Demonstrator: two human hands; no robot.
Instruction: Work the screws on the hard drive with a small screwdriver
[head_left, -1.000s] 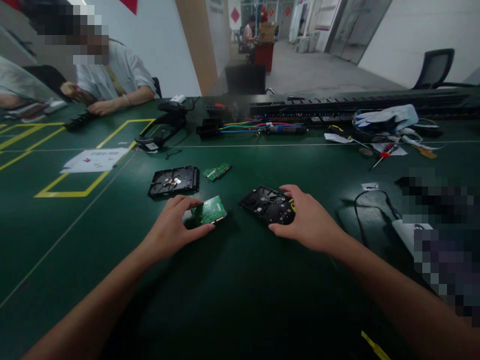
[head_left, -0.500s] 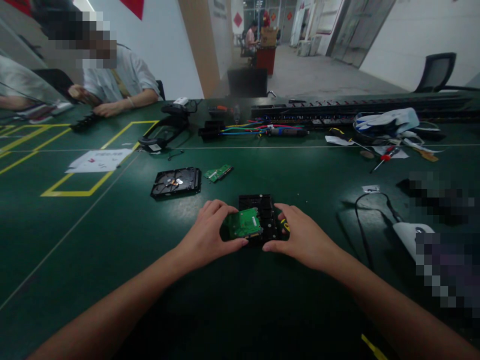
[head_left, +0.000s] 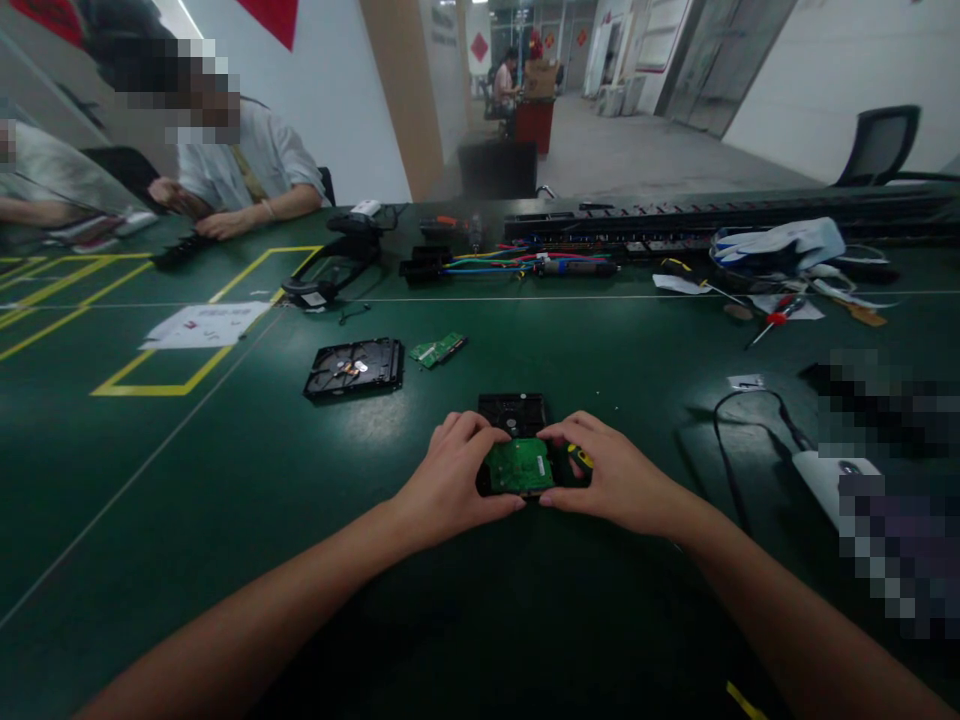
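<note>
A green circuit board [head_left: 520, 466] lies over the near part of a black hard drive [head_left: 513, 411], whose far end shows beyond it. My left hand [head_left: 460, 470] is closed on the board's left side, thumb at the near edge and fingers at the far edge. Across from it, my right hand [head_left: 611, 468] has thumb and forefinger at the board's right corners. A yellow-and-black handle [head_left: 579, 459], seemingly a screwdriver's, is tucked in the right hand's curled fingers. Whether the board sits flush on the drive I cannot tell.
Further left rest another black hard drive [head_left: 354, 369] and a loose green circuit board [head_left: 438, 350]. A red-handled screwdriver [head_left: 777, 318], a white-and-blue glove [head_left: 784, 245] and coloured cables [head_left: 487, 262] lie toward the back. A co-worker [head_left: 247, 170] sits at the far left.
My left hand has carried the circuit board rightward and nearer, lining it up over the hard drive. The right hand's fingertips, formerly beside the drive, now meet the board's right corners.
</note>
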